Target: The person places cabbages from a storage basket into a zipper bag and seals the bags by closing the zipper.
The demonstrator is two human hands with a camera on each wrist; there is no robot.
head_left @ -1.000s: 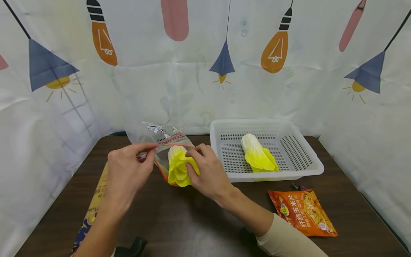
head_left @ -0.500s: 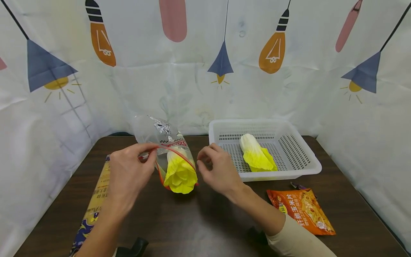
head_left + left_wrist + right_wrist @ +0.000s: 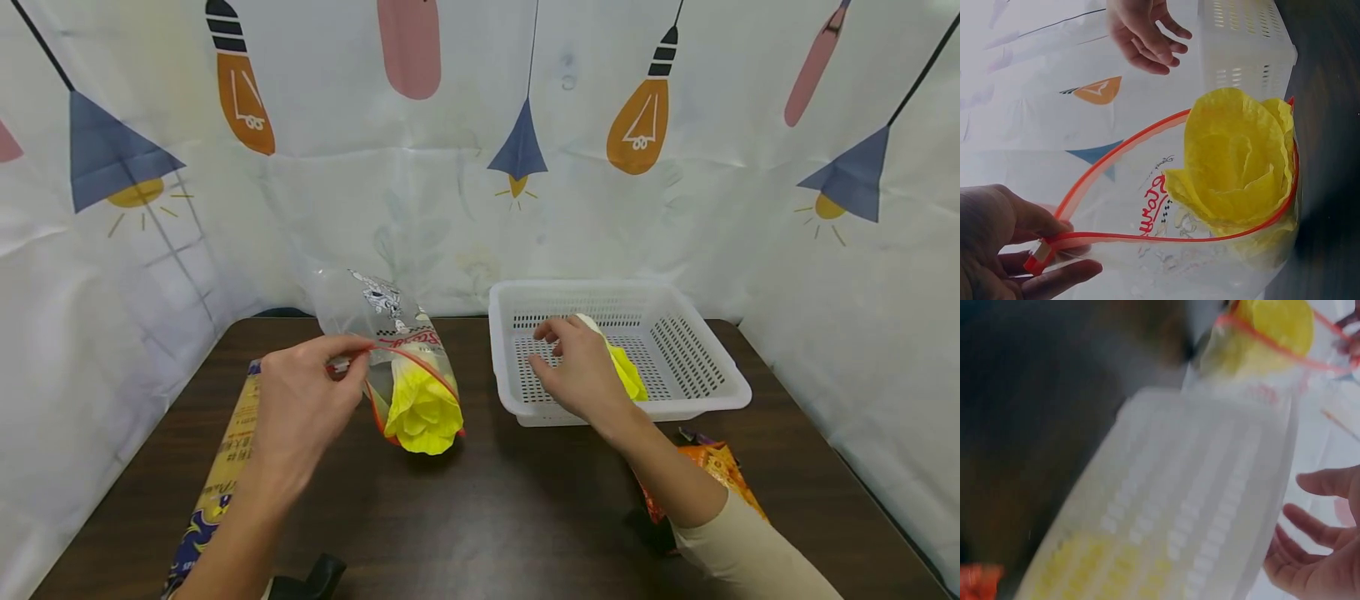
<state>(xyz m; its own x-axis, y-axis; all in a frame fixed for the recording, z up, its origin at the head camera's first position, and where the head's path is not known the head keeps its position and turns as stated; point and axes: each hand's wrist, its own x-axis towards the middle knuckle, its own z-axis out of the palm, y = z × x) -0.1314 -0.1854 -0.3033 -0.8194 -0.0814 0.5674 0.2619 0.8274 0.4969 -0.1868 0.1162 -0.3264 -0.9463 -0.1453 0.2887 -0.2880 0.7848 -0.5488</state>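
- Big picture on the bench (image 3: 480, 517): the white basket (image 3: 705, 400) sits to the right, and the right hand (image 3: 581, 371) hovers inside it, fingers loosely spread, holding nothing, right over the second cabbage (image 3: 628, 377) lying on the basket floor.
- To do this well, I'd say that hand should come down over the cabbage's thick middle and wrap it fully; the leafy yellow end looks floppy and would likely slip from a fingertip grab.
- Centre of the bench: the zip bag (image 3: 390, 333) stands propped with a yellow cabbage (image 3: 422, 412) already filling its mouth.
- The left hand (image 3: 300, 408) pinches the bag's red rim (image 3: 420, 362) at its corner; holding that rim high and wide is my advice, since room looks tight.
- The left wrist view adds what the head view misses: thumb and finger clamped on the rim's end tab (image 3: 1040, 253), and the rim (image 3: 1116, 169) looping open round the cabbage (image 3: 1238, 156).
- The right wrist view is blurred; it shows only the basket wall (image 3: 1210, 487) and the spread fingers (image 3: 1329, 484), empty.
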